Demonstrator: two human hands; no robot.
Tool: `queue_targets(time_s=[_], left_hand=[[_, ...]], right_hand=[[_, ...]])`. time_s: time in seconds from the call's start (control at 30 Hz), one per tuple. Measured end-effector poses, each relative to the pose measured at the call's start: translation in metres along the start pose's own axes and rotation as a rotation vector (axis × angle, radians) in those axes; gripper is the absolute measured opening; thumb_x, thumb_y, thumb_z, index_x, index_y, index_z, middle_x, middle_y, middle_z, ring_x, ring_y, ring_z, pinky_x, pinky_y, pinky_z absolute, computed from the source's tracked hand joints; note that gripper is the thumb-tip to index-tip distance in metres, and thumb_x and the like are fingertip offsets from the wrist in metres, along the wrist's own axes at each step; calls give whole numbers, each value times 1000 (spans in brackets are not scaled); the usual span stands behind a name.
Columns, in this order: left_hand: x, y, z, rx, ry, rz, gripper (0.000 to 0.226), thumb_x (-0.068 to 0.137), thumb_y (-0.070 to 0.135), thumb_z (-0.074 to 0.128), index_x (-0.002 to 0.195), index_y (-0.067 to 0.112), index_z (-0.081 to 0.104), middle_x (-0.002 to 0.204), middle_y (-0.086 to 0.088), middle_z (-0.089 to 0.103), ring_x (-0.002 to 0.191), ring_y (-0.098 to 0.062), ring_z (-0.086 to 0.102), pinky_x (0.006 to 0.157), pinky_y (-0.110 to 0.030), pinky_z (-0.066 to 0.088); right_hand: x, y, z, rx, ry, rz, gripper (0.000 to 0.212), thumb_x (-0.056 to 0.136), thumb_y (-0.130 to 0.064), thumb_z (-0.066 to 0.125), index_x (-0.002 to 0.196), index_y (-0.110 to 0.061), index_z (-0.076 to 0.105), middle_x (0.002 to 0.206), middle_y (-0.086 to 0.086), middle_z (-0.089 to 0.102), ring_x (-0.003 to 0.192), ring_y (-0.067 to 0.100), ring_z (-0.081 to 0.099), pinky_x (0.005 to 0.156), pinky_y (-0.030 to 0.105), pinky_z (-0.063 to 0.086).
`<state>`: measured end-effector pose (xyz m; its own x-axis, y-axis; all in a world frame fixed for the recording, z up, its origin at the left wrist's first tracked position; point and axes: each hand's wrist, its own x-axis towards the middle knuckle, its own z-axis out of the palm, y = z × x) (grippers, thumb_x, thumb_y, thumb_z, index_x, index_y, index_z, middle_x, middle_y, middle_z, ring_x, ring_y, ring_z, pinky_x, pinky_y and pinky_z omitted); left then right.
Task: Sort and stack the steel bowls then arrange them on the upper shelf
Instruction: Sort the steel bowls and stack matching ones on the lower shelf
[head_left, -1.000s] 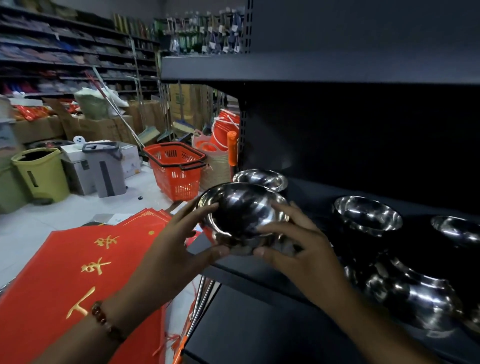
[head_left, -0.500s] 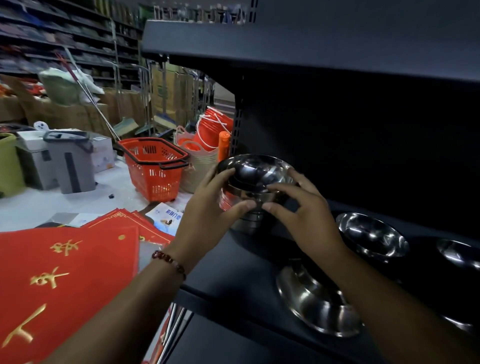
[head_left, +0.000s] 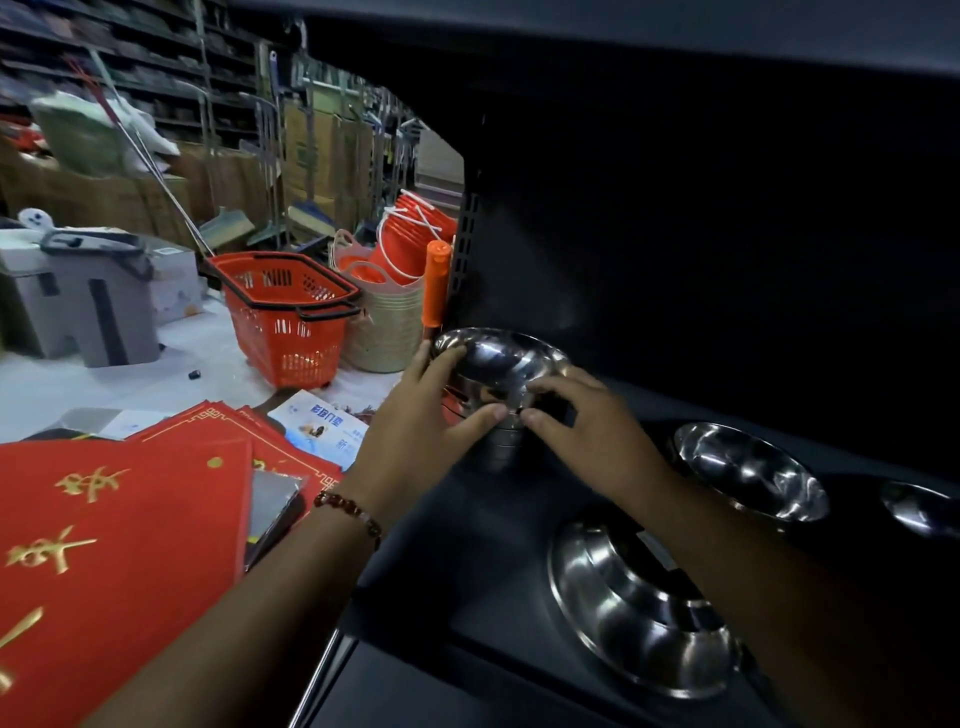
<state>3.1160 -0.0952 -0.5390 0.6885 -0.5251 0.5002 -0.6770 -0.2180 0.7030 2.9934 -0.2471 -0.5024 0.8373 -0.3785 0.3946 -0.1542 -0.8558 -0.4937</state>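
Head view: my left hand (head_left: 423, 415) and right hand (head_left: 582, 421) both clasp the stack of steel bowls (head_left: 498, 384), which stands on the dark shelf (head_left: 467, 545) at its far left corner, fingers curled around the sides and thumbs nearly meeting at the front. Right of it I see a single bowl (head_left: 750, 470); another bowl (head_left: 639, 608) lies tilted near, and the red basket (head_left: 285, 317) stands on the floor to the left.

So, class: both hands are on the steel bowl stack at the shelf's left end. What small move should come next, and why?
Probably ease both hands off and reach for a loose bowl. The left hand and right hand grip the stack, which seems to rest on the shelf, while a single bowl and a large bowl wait unstacked to the right.
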Motion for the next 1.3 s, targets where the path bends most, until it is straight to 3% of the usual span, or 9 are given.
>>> queue_targets(time_s=[0.13,0.3,0.53,0.7,0.83,0.93,1.07,1.17,1.3], left_hand=[[-6,3,-4,116,-77,-51,79,86,59,59,153,33,27,165,3,13,148,-18,23,114,-43,33],[-30,20,-14,391,-48,82,73,93,49,55,155,23,27,163,-12,17,145,-29,30,110,-43,36],[-79,60,-17,531,-192,262,76,91,63,47,154,24,30,163,-12,21,148,-30,23,116,-44,24],[-115,84,9,627,-390,383,91,81,82,22,156,33,8,165,-8,8,150,-29,14,118,-41,21],[-123,86,29,634,-484,372,105,73,89,37,152,41,-13,166,-9,-4,151,-30,8,119,-41,16],[-125,86,41,611,-527,361,110,69,90,40,148,45,-21,165,-8,-11,151,-31,5,119,-43,16],[-118,86,50,544,-581,330,113,65,89,50,149,49,-14,165,-5,-9,151,-28,9,116,-45,23],[-116,81,51,356,-630,273,116,58,84,65,147,57,-4,166,2,-5,151,-22,9,112,-47,35],[-117,76,52,198,-609,242,114,53,81,72,142,67,3,165,6,-1,150,-21,13,111,-45,35]], right_hand=[[-4,-6,-6,-131,-118,42,47,91,-35,63,137,-28,53,153,3,39,144,19,30,116,36,29],[-26,-20,-25,-359,-242,11,72,95,-41,57,155,-31,18,166,2,5,152,20,6,120,36,17],[-114,-21,-56,-578,-270,28,73,98,-55,40,157,-28,7,166,7,3,152,25,0,120,37,4],[-171,-4,-70,-525,-279,182,77,95,-60,39,156,-31,3,166,3,2,152,24,2,120,38,9],[-190,0,-65,-533,-328,239,84,93,-61,43,155,-29,-4,166,4,-4,150,29,17,116,44,24],[-195,-1,-61,-525,-299,232,88,92,-58,49,155,-29,-7,166,6,-6,149,30,18,115,46,25],[-199,0,-57,-514,-267,207,87,94,-50,49,155,-27,-8,165,8,-8,152,26,9,119,43,12],[-201,1,-58,-484,-261,198,85,95,-49,48,155,-29,-9,165,8,-9,152,25,7,120,40,10],[-204,0,-59,-437,-240,201,85,94,-49,50,154,-34,-8,165,4,-9,152,23,6,120,42,10]])
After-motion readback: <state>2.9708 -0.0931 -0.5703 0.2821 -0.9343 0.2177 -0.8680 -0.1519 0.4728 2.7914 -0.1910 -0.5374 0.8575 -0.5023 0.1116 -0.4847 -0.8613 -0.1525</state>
